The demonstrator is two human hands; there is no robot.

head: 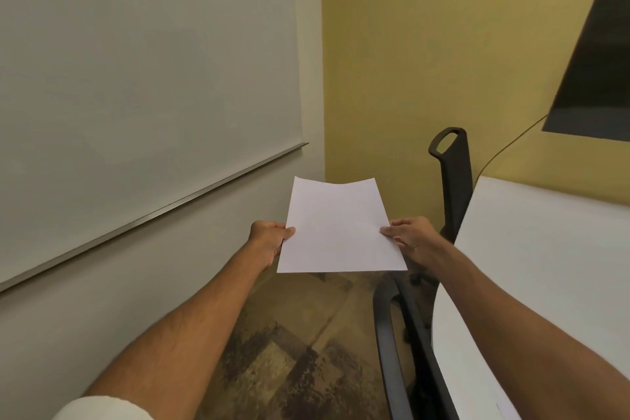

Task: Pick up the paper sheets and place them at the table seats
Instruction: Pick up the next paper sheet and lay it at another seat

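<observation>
1. Yellow wall (392, 44) closes the far end of a narrow room. A pale whiteboard (136, 61) runs along the left-hand wall and patterned carpet (289, 351) covers the floor.
2. At right, a white table (545, 266) curves along the passage. A dark screen (596, 72) hangs above its far end, and a thin cable (504, 150) trails down from the screen.
3. Two dark office chairs sit pushed in at the table's edge. The far chair (455, 181) rises just beyond the right hand, and the near chair (388, 351) sits low between carpet and table, narrowing the way ahead.
4. The paper sheets (341, 228) are held in the air over the carpet, between the whiteboard wall and the table and clear of both. Their far edge bows slightly. Whether this is one sheet or several cannot be told.
5. The left hand (269, 239) pinches the left edge of the paper sheets. Its thumb (288, 232) lies on top, and the other fingers are tucked underneath, mostly out of sight.
6. The right hand (412, 239) grips the right edge the same way, with the thumb tip (388, 230) pressed on the upper face and the other fingers below.
7. Both bare forearms reach forward and converge, with the hands at about the same height. A white sleeve (102, 409) shows at the lower left corner.
</observation>
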